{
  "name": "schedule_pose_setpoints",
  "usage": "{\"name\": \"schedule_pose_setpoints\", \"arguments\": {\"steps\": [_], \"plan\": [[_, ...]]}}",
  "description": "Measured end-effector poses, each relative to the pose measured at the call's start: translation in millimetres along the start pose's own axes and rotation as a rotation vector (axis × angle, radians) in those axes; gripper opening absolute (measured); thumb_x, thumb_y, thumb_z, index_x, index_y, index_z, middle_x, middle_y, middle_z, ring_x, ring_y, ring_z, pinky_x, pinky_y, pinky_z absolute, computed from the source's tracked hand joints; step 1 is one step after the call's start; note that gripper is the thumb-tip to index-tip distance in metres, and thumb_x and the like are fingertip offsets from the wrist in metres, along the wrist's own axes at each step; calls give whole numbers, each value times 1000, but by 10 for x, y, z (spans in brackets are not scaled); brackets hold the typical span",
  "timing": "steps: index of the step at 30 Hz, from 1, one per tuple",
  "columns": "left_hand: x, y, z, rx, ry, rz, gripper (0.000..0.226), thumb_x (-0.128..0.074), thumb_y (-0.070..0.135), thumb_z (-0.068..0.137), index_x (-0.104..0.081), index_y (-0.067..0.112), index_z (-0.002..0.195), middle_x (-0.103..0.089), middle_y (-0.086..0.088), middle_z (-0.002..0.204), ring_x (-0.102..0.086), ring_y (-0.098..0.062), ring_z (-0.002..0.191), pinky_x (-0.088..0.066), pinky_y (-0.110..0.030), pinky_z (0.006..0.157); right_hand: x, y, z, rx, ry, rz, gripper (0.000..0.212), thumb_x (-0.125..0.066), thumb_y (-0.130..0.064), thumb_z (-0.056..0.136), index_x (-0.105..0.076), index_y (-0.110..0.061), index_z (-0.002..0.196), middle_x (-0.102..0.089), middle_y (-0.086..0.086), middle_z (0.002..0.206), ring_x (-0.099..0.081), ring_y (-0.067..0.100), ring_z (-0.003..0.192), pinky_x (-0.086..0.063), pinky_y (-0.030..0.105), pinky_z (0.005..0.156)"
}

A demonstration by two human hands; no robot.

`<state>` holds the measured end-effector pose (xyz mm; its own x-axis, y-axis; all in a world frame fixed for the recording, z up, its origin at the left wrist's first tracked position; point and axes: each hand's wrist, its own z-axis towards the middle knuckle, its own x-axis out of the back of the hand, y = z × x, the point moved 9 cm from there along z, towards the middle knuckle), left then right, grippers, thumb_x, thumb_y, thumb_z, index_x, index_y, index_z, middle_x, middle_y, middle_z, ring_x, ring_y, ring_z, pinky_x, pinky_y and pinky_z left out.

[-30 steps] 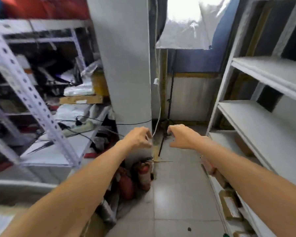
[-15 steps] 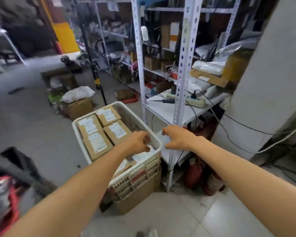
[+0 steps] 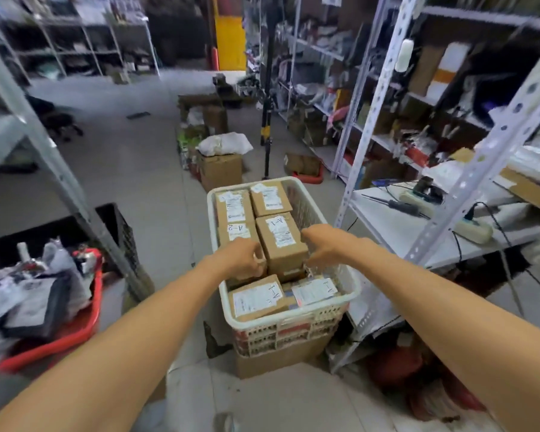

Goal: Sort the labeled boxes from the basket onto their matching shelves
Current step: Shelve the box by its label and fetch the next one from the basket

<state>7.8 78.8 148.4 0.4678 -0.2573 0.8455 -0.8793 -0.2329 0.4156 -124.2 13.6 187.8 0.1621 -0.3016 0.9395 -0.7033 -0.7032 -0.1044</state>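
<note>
A white plastic basket (image 3: 293, 316) stands on a cardboard carton in the aisle, packed with several brown labelled boxes. The A-1 box (image 3: 281, 241) in the middle sits higher than its neighbours. My left hand (image 3: 243, 258) presses against its lower left corner with curled fingers. My right hand (image 3: 321, 244) is on its right side. Beside it lies an A-2 box (image 3: 237, 232). Another A-1 box (image 3: 256, 299) rests at the near end, and two more boxes (image 3: 270, 198) fill the far end.
A white metal rack (image 3: 387, 222) with a power strip and cables stands right of the basket. On the left are a slanted rack post (image 3: 60, 182), a black crate (image 3: 119, 226) and a red tub (image 3: 60, 341) of clutter. A carton (image 3: 220, 169) and a tripod pole (image 3: 265, 120) stand beyond.
The view has swung left from the pillar and empty white shelves to the basket. Both hands, held out empty before, have dropped onto the sides of the A-1 box.
</note>
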Motion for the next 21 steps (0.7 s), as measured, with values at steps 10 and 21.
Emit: {"name": "schedule_pose_setpoints", "arguments": {"steps": [10, 21], "plan": [[503, -280, 881, 52, 20, -68, 36, -71, 22, 83, -56, 15, 115, -60, -4, 114, -57, -18, 98, -49, -31, 83, 266, 270, 967, 19, 8, 2, 28, -71, -22, 76, -50, -16, 93, -55, 1, 92, -54, 17, 81, -49, 34, 64], [111, -678, 1638, 188, -78, -152, 36, -69, 25, 83, -56, 18, 116, -60, -4, 117, -56, -20, 103, -48, -32, 85, -105, 796, 1866, 59, -106, 72, 42, -69, -22, 79, -52, -13, 116, -58, 4, 111, -54, 18, 91, -49, 31, 76]]}}
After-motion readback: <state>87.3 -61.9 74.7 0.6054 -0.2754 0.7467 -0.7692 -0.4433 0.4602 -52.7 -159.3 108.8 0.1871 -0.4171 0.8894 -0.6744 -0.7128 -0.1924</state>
